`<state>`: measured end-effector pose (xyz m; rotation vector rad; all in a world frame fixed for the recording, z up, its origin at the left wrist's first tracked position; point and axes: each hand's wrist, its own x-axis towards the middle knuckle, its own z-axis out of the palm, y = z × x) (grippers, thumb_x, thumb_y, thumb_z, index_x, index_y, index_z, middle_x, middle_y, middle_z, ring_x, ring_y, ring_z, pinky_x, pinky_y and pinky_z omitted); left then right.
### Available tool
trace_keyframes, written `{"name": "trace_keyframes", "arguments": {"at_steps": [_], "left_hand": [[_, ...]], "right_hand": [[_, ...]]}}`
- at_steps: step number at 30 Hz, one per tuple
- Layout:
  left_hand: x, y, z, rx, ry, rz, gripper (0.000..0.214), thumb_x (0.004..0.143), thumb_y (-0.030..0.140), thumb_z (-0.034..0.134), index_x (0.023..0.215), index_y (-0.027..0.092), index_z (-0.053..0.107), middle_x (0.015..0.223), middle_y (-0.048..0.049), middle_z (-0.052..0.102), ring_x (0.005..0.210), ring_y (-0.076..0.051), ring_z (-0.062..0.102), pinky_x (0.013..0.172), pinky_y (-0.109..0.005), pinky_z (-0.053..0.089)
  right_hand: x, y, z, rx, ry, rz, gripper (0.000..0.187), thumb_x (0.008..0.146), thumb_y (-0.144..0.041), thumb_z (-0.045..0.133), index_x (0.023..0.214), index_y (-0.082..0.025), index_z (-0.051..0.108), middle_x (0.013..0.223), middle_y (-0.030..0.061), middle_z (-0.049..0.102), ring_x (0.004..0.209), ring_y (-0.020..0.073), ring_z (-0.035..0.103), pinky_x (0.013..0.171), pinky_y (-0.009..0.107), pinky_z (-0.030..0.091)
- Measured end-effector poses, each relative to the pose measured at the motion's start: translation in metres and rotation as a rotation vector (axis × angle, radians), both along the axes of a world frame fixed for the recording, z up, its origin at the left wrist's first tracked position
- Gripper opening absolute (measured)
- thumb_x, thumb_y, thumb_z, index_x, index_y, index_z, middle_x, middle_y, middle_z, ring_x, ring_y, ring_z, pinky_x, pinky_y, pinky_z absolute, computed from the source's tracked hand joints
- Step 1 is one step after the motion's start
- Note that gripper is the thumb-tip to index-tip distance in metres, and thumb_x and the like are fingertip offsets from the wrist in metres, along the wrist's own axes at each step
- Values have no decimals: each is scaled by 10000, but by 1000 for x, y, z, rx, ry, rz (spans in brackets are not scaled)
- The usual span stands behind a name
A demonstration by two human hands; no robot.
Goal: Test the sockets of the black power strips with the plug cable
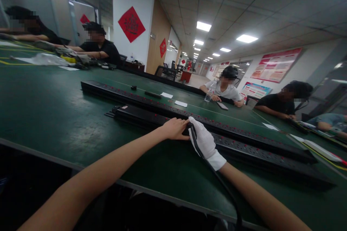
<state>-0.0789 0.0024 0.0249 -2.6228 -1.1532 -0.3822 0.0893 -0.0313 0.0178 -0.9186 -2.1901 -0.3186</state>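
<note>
Head view: two forearms are reaching out over a green table [48, 115] toward two long black power strips lying side by side
Left hand [176, 129]: bare, it is resting palm down on the near power strip [141, 117], fingers together and lightly bent; the fingertips are meeting the glove and the cable, and whether they are pinching anything cannot be told
Right hand [204, 140]: wearing a white glove, it is curling its fingers around the black cable [217, 177] right at the near strip – holding it
Black cable: one, it is running from the gloved grip back along the right forearm to the bottom edge of the picture
Power strips: two; the near one is lying under both hands, the far power strip [121, 94] is lying just behind it and reaching further left, its row of red dots showing
Paper slips [180, 103]: three white ones are lying on the table beyond the strips
Co-workers [223, 88]: five are sitting around the table – two at the far left, one in white across the middle, one in black at the right, and one only partly showing at the right edge
Water bottle [208, 94]: one, standing upright by the person in white
Phone [222, 105]: one, lying flat just beside that person's hand
Red diamond signs [131, 24]: three are hanging on the walls at the back
</note>
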Motion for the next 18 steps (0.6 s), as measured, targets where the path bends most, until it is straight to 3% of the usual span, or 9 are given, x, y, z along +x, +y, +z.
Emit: {"name": "trace_keyframes", "arguments": {"at_steps": [10, 18], "left_hand": [[0, -3, 2, -4, 2, -9, 794, 764, 677, 332, 1323, 124, 221, 1006, -127, 611, 888, -263, 586, 728, -347, 398], [1, -2, 1, -11, 36, -6, 683, 774, 654, 352, 1197, 120, 401, 1034, -139, 586, 887, -276, 573, 739, -369, 401]], "right_hand": [[22, 8, -1, -23, 123, 95, 456, 821, -100, 347, 1243, -239, 448, 1217, 31, 541, 1121, 155, 507, 972, 334, 428], [18, -1, -5, 10, 30, 121, 463, 828, -94, 346, 1268, -217, 422, 1270, 44, 495, 1192, 163, 436, 1038, 379, 359]]}}
